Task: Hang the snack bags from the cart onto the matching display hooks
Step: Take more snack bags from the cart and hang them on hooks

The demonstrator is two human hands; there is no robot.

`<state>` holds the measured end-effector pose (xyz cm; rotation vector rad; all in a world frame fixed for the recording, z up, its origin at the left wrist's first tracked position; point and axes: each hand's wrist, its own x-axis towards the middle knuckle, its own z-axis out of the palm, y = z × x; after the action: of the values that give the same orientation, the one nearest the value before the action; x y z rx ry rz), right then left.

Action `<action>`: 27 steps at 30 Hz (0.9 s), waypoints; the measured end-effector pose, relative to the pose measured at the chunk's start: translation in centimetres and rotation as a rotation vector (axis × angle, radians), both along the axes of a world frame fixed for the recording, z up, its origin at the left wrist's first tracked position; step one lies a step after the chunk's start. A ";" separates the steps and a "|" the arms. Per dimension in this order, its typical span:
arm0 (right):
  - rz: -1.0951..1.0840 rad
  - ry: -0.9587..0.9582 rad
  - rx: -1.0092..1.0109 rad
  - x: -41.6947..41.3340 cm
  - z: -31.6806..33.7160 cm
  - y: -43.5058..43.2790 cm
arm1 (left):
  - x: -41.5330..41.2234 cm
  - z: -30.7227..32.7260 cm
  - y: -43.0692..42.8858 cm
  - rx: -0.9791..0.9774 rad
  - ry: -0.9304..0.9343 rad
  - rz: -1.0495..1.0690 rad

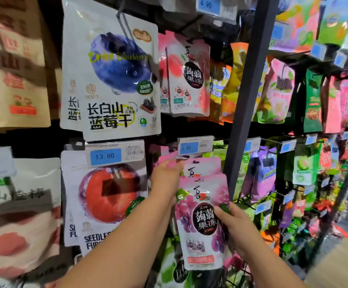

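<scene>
Hook display wall, packed left to right. A dark upright post (245, 96) splits the near bay from the far-right bays. Largest pack is the dried blueberry bag (115, 80), a glossy white flat pouch on a twin-wire hook (124, 23) through its header, so the face reads outward. Below it hangs a seedless-fruit bag (106, 196), same slick film, under the 13.80 price tag (115, 155). To the right, peach konjac jelly bags (189, 80) hang stacked on one peg. The grape konjac jelly bag (202, 225) is off the hook, held upright and face-out just in front of matching pink bags (206, 166) beneath the 4.90 price tag (196, 146), apparently lined up with its own kind before threading. It is a soft, slightly puffed pouch with rounded corners and a punched header. The left hand (166, 175) has its fingers curled, clamped on a pink bag top (167, 160) at peg height, likely steadying the row. The right hand (239, 231) pinches the grape bag's right edge, thumb on the front, fingers hidden behind. Dark wire (238, 273) at the near bottom is possibly the cart.
</scene>
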<state>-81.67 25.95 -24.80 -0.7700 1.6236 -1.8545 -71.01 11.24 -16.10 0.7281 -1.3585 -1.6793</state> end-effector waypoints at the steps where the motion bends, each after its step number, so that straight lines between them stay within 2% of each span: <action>1: -0.008 0.000 0.010 -0.1 -0.2 -0.2 | -0.2 0.0 -0.1 0.012 0.003 0.006; 14: -0.042 -0.014 0.037 -1.0 0.1 -2.3 | -1.9 -0.3 -2.1 -0.060 -0.050 0.161; 22: -0.032 -0.019 0.071 -1.2 0.5 -3.7 | -1.9 -0.6 -2.6 -0.202 -0.107 0.283; 27: -0.045 -0.001 0.082 -0.7 0.2 -4.3 | -1.6 -0.8 -3.5 -0.215 -0.111 0.313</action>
<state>-82.41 21.61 -24.57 -0.7029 1.7180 -1.8061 -72.65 7.69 -16.90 0.8669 -1.3942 -1.2432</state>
